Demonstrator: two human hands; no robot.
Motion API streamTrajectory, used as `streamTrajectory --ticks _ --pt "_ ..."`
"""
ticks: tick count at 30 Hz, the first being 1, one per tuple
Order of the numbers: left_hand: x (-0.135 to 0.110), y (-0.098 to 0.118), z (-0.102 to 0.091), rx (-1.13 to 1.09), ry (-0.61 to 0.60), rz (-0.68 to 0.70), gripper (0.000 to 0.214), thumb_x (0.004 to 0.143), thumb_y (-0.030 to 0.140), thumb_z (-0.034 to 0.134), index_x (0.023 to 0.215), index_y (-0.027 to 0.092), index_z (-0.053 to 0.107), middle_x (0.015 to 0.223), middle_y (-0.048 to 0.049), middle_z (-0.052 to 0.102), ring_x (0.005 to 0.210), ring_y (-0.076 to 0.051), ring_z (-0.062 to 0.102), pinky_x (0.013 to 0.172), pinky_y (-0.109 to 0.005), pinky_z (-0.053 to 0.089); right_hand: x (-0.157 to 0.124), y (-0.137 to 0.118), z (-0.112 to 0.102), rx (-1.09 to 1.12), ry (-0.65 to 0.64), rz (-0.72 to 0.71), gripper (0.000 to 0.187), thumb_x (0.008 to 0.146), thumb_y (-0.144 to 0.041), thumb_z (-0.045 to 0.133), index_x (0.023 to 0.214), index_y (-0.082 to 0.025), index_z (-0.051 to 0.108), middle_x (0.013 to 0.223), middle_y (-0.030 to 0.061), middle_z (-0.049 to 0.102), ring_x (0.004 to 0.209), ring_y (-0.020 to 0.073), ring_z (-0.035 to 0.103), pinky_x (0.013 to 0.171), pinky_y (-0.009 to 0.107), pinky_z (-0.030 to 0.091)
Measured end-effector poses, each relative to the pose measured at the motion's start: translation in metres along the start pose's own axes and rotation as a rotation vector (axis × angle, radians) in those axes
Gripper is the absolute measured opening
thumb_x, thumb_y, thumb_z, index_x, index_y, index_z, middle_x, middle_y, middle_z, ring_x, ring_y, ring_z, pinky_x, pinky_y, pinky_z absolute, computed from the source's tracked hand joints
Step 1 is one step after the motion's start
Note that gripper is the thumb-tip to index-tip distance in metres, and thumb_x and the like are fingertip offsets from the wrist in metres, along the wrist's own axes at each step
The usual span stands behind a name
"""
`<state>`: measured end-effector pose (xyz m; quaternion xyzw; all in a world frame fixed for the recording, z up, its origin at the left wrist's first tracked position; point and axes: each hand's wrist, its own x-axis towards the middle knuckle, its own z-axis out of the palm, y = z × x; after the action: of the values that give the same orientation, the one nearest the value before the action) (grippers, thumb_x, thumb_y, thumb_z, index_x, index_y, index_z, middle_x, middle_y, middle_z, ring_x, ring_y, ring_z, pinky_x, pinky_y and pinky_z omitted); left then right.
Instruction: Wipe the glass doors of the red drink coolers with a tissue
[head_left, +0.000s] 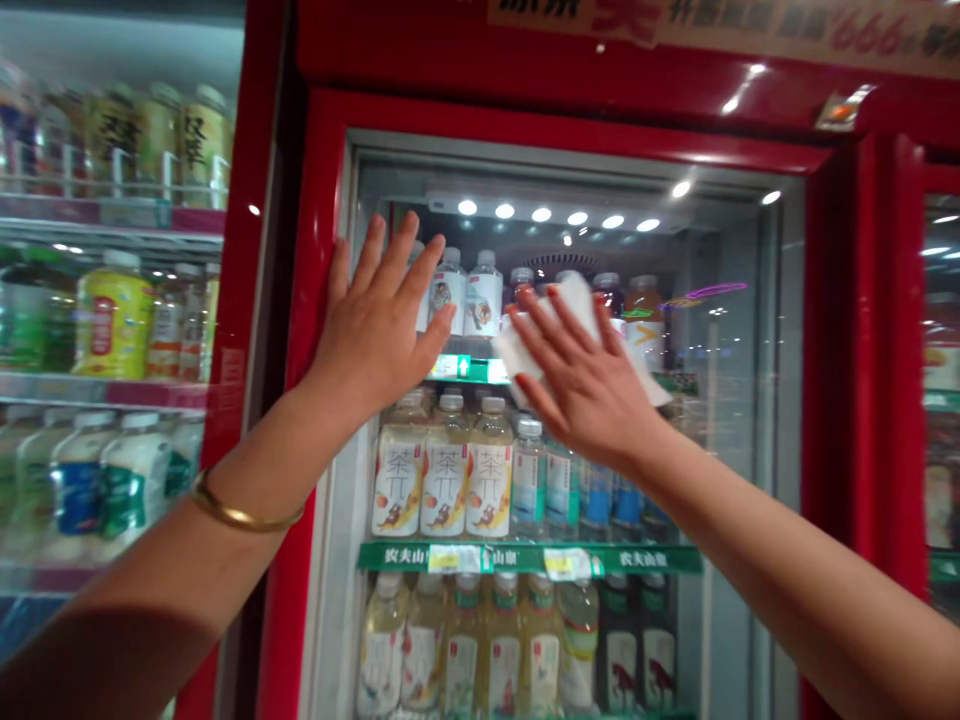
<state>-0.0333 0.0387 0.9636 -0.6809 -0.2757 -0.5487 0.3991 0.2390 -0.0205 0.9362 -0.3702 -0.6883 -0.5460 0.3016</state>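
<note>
Your left hand point(375, 325) lies flat and open on the fridge door point(742, 400), and your right hand point(585, 385) presses a white cloth point(574, 300) on its glass.

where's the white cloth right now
In the head view, the white cloth is pressed against the fridge's glass door under the right hand, right of centre, beside the left hand.

cloth point(574, 298) half hidden, banner text point(750, 25) cut off

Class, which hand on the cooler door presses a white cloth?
The right hand, flat over the cloth; the left hand lies bare on the glass.
</note>
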Motion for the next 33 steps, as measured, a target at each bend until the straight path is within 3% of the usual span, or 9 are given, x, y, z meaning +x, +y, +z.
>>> streamTrajectory --ticks 5,7,12,18,20,25,27,30,33 --pt "-0.077 0.036 0.005 0.026 -0.021 -0.009 0.077 0.103 0.045 0.061 0.173 0.029 0.032 0.185 -0.0113 0.021 0.173 -0.040 0.012 0.139 -0.072 0.010 -0.061 0.058 -0.007 -0.043 0.191 0.817 0.084 0.110 -0.064 0.018 0.175 -0.010 0.018 0.184 0.0169 0.007 0.170 0.0424 0.002 0.134 0.073 0.006" --pt "-0.098 0.049 0.010 0.025 0.014 -0.027 0.082 0.102 0.042 0.064 0.174 0.030 0.027 0.185 -0.0115 0.020 0.173 -0.039 0.011 0.139 -0.072 0.009 -0.067 0.025 0.001 -0.060 0.185 0.709 0.079 0.113 -0.058 0.022 0.176 -0.011 0.012 0.184 0.0171 0.006 0.171 0.0393 0.001 0.135 0.072 0.008" --pt "-0.143 0.060 0.011 -0.022 0.041 -0.085 0.079 0.104 0.032 0.061 0.175 0.035 0.026 0.184 -0.0037 0.026 0.172 -0.030 0.021 0.143 -0.060 0.016 -0.109 -0.058 0.016 -0.036 -0.056 0.023 0.078 0.113 -0.043 0.041 0.177 -0.023 0.001 0.184 0.0052 0.023 0.172 0.0226 0.015 0.141 0.056 0.016" --pt "-0.202 0.082 0.014 -0.004 -0.009 -0.210 0.083 0.104 0.026 0.061 0.176 0.034 0.020 0.186 0.0001 0.013 0.174 -0.029 0.012 0.145 -0.056 0.008 -0.175 0.024 0.011 -0.145 0.174 0.838 0.081 0.114 -0.055 0.028 0.176 -0.010 0.006 0.183 0.0260 0.008 0.171 0.0442 0.005 0.132 0.081 0.014" --pt "-0.212 0.092 0.018 -0.003 0.016 -0.250 0.084 0.103 0.025 0.062 0.176 0.034 0.021 0.186 0.0011 0.013 0.174 -0.029 0.012 0.145 -0.058 0.008 -0.174 -0.007 0.021 -0.141 0.195 0.843 0.081 0.113 -0.052 0.030 0.175 -0.005 0.007 0.182 0.0274 0.006 0.171 0.0425 0.003 0.134 0.076 0.014" --pt "-0.239 0.114 0.020 -0.052 0.033 -0.301 0.085 0.101 0.017 0.064 0.175 0.036 0.026 0.185 0.0016 0.018 0.173 -0.029 0.017 0.144 -0.060 0.012 -0.203 -0.143 0.042 -0.025 0.025 0.264 0.083 0.109 -0.045 0.049 0.176 -0.014 0.011 0.186 0.0057 0.005 0.173 0.0253 0.009 0.142 0.048 0.006" --pt "-0.261 0.121 0.019 -0.052 -0.001 -0.270 0.087 0.099 0.015 0.065 0.175 0.032 0.027 0.186 -0.0008 0.018 0.173 -0.029 0.016 0.145 -0.056 0.011 -0.242 -0.141 0.042 -0.051 0.025 0.356 0.081 0.111 -0.047 0.046 0.177 -0.017 0.012 0.186 0.0054 0.006 0.173 0.0264 0.007 0.142 0.053 0.003" --pt "-0.294 0.129 0.018 -0.022 -0.085 -0.220 0.090 0.097 0.015 0.064 0.176 0.028 0.022 0.186 -0.0031 0.013 0.174 -0.028 0.011 0.144 -0.051 0.008 -0.288 -0.089 0.039 -0.083 0.070 0.832 0.077 0.114 -0.048 0.032 0.177 -0.018 0.000 0.185 0.0161 -0.001 0.172 0.0391 -0.001 0.134 0.078 0.006" --pt "-0.316 0.131 0.022 0.053 -0.110 -0.231 0.092 0.097 0.018 0.064 0.176 0.026 0.019 0.187 -0.0043 0.007 0.174 -0.027 0.006 0.144 -0.051 0.004 -0.280 -0.078 0.041 -0.044 0.154 1.033 0.076 0.114 -0.046 0.030 0.177 -0.021 -0.003 0.184 0.0188 -0.004 0.171 0.0454 -0.003 0.128 0.088 0.010"
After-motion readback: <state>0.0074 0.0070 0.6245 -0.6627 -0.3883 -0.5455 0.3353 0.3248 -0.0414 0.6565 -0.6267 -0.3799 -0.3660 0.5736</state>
